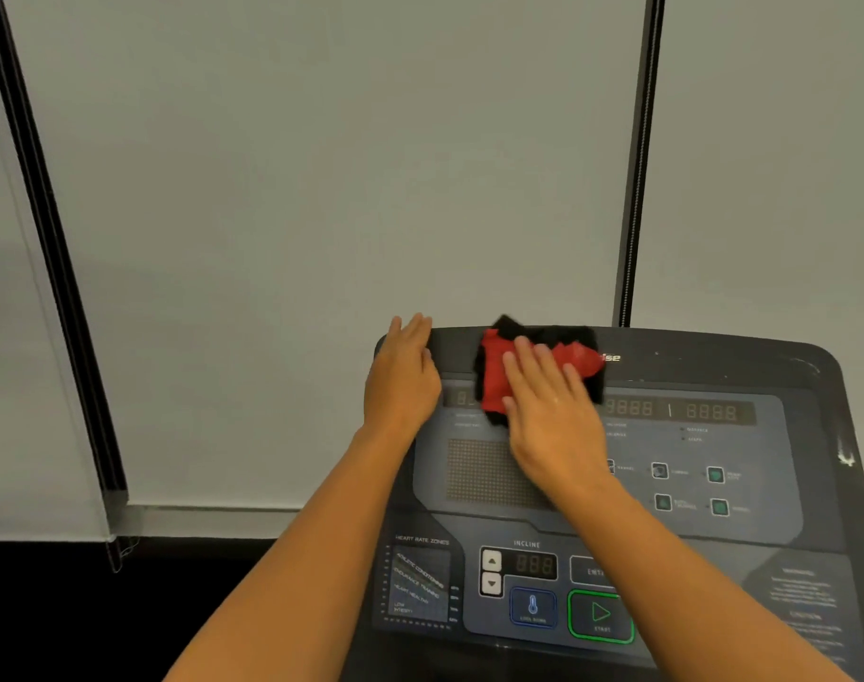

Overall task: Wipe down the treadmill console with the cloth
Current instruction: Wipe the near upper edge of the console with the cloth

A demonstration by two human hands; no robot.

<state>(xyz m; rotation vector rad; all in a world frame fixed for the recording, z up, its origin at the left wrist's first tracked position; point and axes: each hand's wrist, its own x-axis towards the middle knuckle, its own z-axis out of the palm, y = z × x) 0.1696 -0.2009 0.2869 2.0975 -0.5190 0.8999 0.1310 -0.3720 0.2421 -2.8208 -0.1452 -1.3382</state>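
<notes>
The dark treadmill console [745,450] fills the lower right, with number displays, round buttons and a green start button [600,616]. A red and black cloth [494,371] lies bunched on the console's upper left part, over the top displays. My right hand [550,415] lies flat on the cloth, fingers spread and pointing up and left, pressing it against the panel. My left hand [403,376] rests flat on the console's top left corner, fingers together, with nothing in it.
Pale roller blinds [322,189] hang behind the console, with dark window frames [51,238] between them. A bead chain [634,189] hangs just behind the console's top edge. The floor below left is dark.
</notes>
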